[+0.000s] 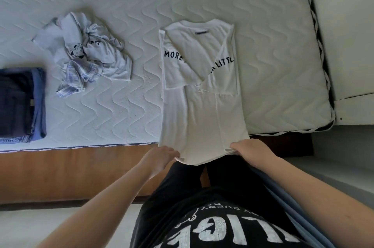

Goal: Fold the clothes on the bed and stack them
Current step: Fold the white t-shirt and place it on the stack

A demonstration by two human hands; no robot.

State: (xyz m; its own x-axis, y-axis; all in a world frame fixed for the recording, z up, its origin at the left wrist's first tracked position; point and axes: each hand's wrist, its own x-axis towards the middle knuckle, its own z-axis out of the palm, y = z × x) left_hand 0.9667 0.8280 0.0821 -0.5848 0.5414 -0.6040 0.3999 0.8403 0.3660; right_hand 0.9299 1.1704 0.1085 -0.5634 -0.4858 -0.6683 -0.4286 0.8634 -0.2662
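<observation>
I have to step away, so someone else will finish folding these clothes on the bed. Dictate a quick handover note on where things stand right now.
Left hand grips the near left corner of the white T-shirt's hem; right hand grips the near right corner.
The white T-shirt lies lengthwise on the mattress, both sides and sleeves folded in, hem hanging over the near edge.
Done: a stack of folded dark and blue clothes sits at the far left.
Left: fold the T-shirt's hem up toward the collar, add it to the stack, then fold the crumpled pile of light clothes between the stack and the T-shirt.
</observation>
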